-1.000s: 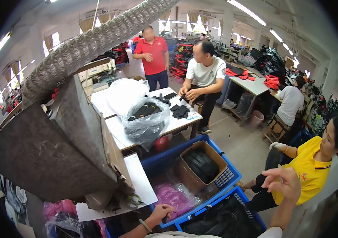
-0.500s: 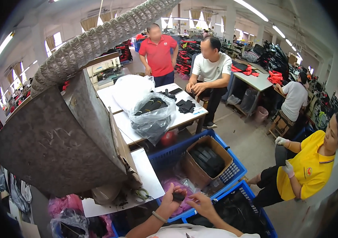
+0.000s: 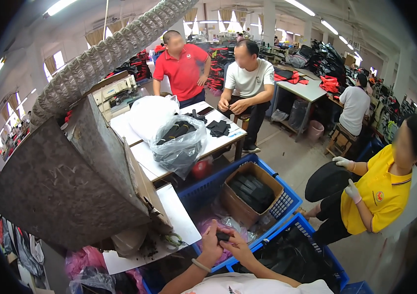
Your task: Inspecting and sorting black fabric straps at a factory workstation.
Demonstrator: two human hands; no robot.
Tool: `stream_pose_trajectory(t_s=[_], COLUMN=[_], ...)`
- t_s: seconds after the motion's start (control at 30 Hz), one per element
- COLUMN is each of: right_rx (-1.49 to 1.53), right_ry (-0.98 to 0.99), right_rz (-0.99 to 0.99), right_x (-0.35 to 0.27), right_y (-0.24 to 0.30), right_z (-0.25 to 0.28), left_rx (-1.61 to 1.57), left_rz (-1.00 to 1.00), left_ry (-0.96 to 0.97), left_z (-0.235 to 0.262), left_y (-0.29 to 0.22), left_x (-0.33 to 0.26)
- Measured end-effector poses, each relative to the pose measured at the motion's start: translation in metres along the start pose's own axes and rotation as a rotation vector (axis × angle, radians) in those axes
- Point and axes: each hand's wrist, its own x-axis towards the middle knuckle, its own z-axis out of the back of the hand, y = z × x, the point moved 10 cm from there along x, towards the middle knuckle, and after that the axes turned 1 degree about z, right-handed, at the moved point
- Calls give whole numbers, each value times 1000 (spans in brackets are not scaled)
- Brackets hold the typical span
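Black piece (image 3: 223, 236) (basket rim (image 3: 287, 214) near)

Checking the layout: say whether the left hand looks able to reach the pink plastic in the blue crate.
Probably yes: the pink plastic shows around the left hand, with no barrier seen between, though a small black piece occupies that hand's grip.

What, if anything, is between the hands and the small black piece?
Nothing visible. The left hand and right hand both have fingers on the small black piece. The pink plastic lies beyond them, not between.
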Motion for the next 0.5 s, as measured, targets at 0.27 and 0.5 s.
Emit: stream_pose_trajectory(t_s=[0.27, 0.5], right_rx=[362, 1447], right_ry=[314, 800], right_rz=[-708, -727], right_x=[-9, -21], right_y=[-21, 55], right_z=[17, -53], left_rx=[697, 372], left_rz=[-93, -116], left_ry=[379, 571], left_z=[-84, -155], left_y=[-10, -29], left_x=[-27, -60])
